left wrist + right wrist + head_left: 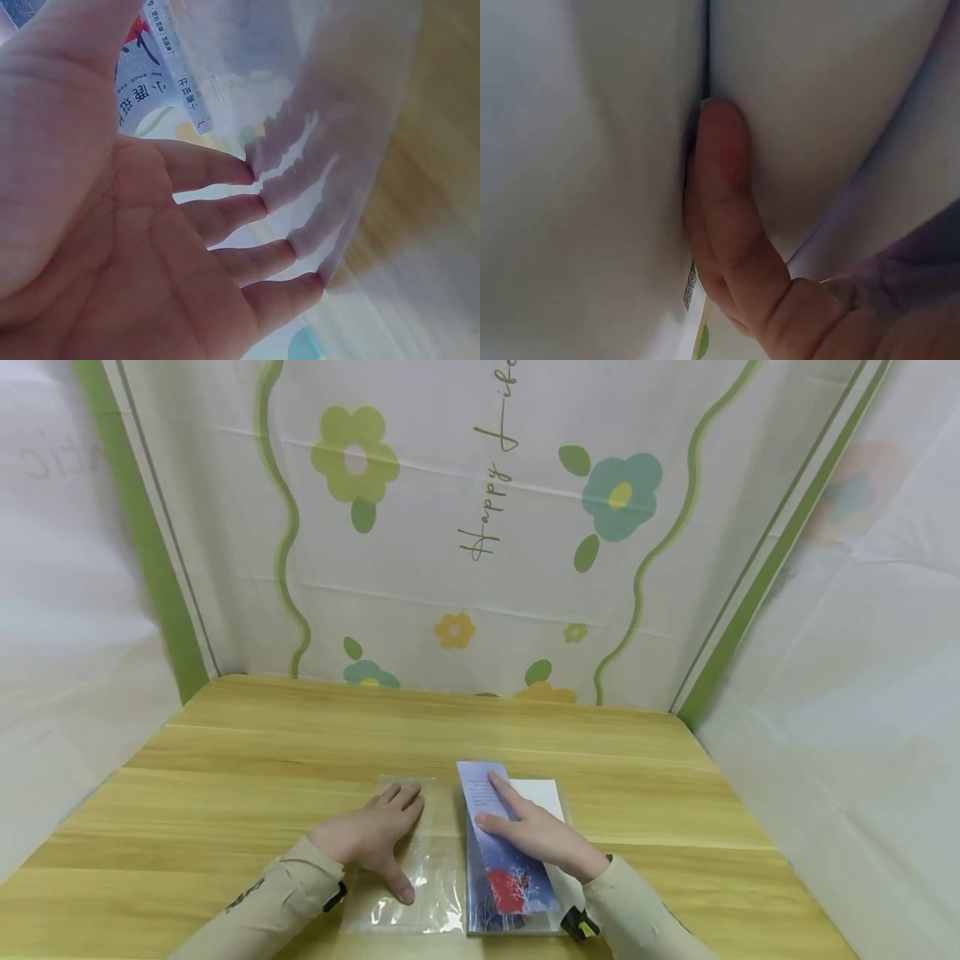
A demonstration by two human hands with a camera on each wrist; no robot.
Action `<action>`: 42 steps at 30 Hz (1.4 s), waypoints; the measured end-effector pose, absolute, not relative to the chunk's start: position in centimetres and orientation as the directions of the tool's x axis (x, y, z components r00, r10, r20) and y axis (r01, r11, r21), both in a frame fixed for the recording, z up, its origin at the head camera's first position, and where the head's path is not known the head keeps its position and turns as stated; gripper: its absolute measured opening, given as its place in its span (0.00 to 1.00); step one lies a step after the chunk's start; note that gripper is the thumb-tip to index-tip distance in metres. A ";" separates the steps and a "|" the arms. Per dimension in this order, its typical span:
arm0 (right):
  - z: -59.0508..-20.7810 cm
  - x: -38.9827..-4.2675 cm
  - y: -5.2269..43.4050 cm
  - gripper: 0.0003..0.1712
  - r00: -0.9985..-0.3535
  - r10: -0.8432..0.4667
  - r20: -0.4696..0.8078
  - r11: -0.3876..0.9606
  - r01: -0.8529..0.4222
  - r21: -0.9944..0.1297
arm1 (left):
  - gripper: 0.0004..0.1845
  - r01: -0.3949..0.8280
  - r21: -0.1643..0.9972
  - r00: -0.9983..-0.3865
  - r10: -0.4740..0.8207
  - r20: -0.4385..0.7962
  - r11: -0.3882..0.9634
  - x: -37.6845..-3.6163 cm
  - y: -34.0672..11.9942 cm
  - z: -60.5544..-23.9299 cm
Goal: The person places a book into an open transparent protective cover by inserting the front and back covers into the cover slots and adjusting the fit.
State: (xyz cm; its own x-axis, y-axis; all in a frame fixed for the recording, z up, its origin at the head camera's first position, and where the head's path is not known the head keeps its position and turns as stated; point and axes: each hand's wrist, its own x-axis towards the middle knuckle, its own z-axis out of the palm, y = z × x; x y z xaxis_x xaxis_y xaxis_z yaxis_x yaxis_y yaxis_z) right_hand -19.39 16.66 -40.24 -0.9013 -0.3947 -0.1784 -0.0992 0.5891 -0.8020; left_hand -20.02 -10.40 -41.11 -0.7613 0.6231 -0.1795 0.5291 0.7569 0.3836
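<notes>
A book with a blue and red printed cover lies in the middle near the table's front. Its blue cover flap, printed with small text, stands partly lifted over white pages. My right hand lies against that flap, index finger extended and thumb apart; in the right wrist view its straight fingers reach into a fold between pale sheets. Left of the book, a clear plastic sheet is spread flat. On it my left hand rests with spread fingers, fingertips touching the plastic. The book's spine shows in the left wrist view.
The wooden table reaches back to a white curtain with printed flowers. White fabric walls enclose both sides. Dark bands sit at both wrists.
</notes>
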 end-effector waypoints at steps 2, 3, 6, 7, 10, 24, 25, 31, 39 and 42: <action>-40.2 -19.4 16.6 0.47 -0.898 -0.401 -0.181 0.584 -0.098 -0.806 | 0.70 0.529 0.381 -0.761 0.623 -0.181 0.758 -20.0 -10.4 -41.1; -40.2 -19.5 16.6 0.47 -0.895 -0.405 -0.187 0.578 -0.092 -0.811 | 0.71 0.529 0.379 -0.762 0.621 -0.182 0.759 -20.0 -10.4 -41.1; -40.1 -19.5 16.5 0.46 -0.885 -0.419 -0.201 0.568 -0.082 -0.819 | 0.71 0.527 0.375 -0.764 0.619 -0.185 0.763 -20.0 -10.4 -41.1; -40.0 -19.6 16.5 0.46 -0.882 -0.424 -0.204 0.568 -0.084 -0.819 | 0.71 0.527 0.374 -0.764 0.618 -0.186 0.763 -20.0 -10.4 -41.1; -40.0 -19.7 16.5 0.46 -0.872 -0.441 -0.213 0.565 -0.085 -0.821 | 0.70 0.525 0.374 -0.765 0.617 -0.186 0.764 -20.0 -10.4 -41.1; -39.6 -19.9 16.9 0.54 -0.818 -0.506 -0.272 0.487 -0.011 -0.874 | 0.70 0.532 0.375 -0.763 0.622 -0.175 0.759 -19.9 -10.5 -40.8; -39.7 -19.9 16.8 0.54 -0.822 -0.502 -0.269 0.486 -0.010 -0.874 | 0.70 0.534 0.374 -0.763 0.623 -0.174 0.758 -19.9 -10.5 -40.8; -39.7 -19.8 16.8 0.54 -0.841 -0.473 -0.264 0.503 -0.012 -0.864 | 0.70 0.536 0.364 -0.759 0.624 -0.186 0.762 -19.9 -10.4 -40.9; -39.5 -19.6 16.6 0.54 -0.847 -0.467 -0.253 0.518 -0.030 -0.855 | 0.69 0.541 0.364 -0.757 0.627 -0.182 0.758 -19.9 -10.4 -40.8; -39.6 -19.7 16.6 0.54 -0.852 -0.458 -0.256 0.528 -0.029 -0.849 | 0.70 0.543 0.361 -0.757 0.628 -0.182 0.758 -19.9 -10.4 -40.8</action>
